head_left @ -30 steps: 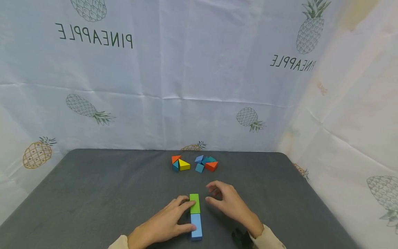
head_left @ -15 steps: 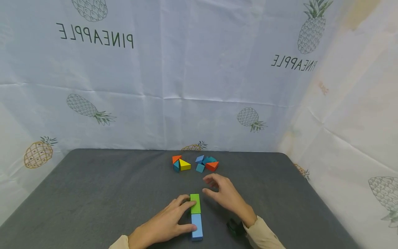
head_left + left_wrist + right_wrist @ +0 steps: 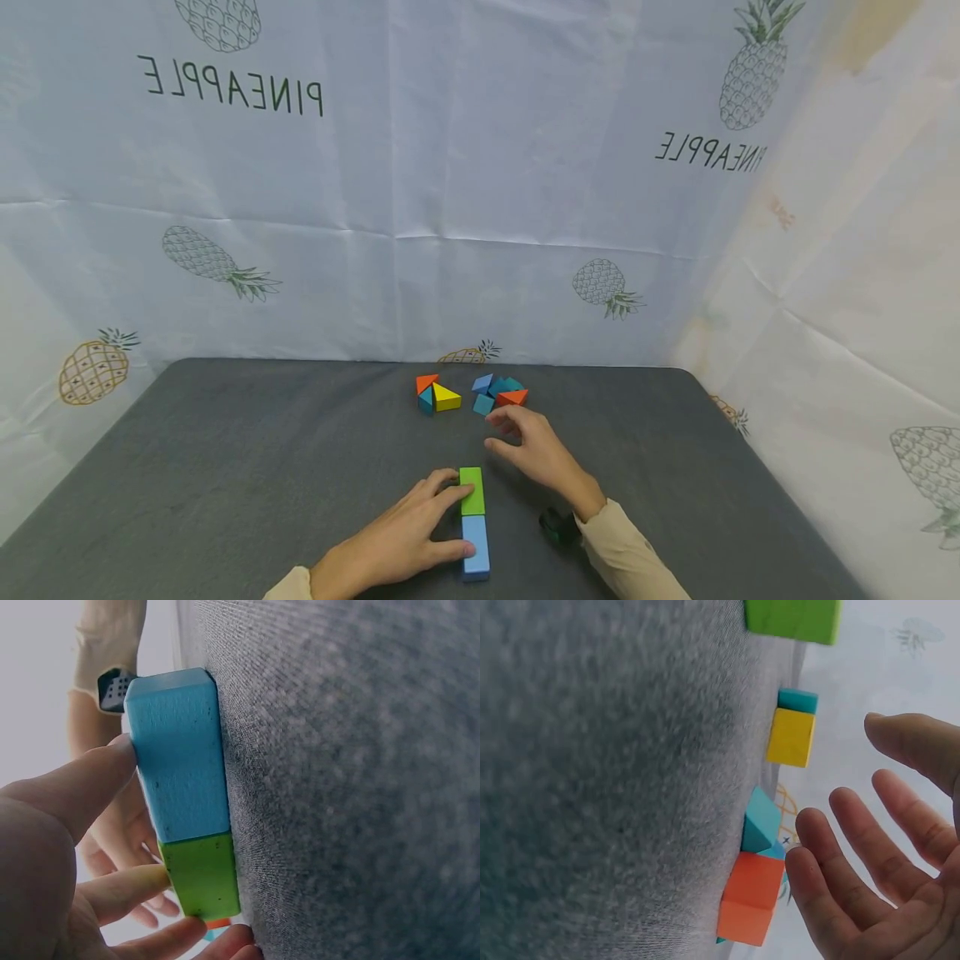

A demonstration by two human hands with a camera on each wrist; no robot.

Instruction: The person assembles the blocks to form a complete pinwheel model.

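In the head view, the blue block [image 3: 476, 535] and the green block [image 3: 473, 502] lie end to end on the surface [image 3: 262, 467], blue near, green far. The left hand [image 3: 397, 533] lays its thumb on the blue and a finger on the green, spread along both without closing round either, probably to keep the pair in line. The right hand [image 3: 543, 450] is relaxed and empty near the right pile [image 3: 498, 387]; the left pile [image 3: 447, 399] sits beside that one. Both piles are perhaps kept far back to leave room. The right fingers cover a little of the orange block [image 3: 513, 397], and the dark object [image 3: 553, 527] by the right wrist is hard to make out. The left wrist view shows blue and green touching; some left fingers are cut off at the bottom, and the right hand is partly hidden behind. In the right wrist view, the green block is cut off above and the orange block hides pieces behind it.
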